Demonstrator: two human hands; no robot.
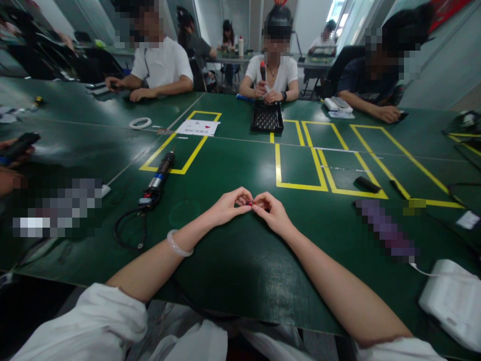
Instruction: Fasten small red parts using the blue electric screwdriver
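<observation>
Close together over the green table, my left hand (234,201) and my right hand (270,209) meet at the fingertips. Between them is a tiny red and black piece (250,203), pinched from both sides. It is too small to make out its kind, and fingers partly cover it. To the left of my hands lies a cylindrical device (160,175) with a black tip, a silver and blue middle and reddish parts at its near end. A black cable (117,228) loops from it on the tabletop.
Yellow tape frames (300,186) mark the green table (233,281). A black tray (266,118) stands before a person across the table. Other people sit around. A paper sheet (198,127), a white ring (140,123), a black piece (367,184) and a white power bank-like box (453,301) lie about.
</observation>
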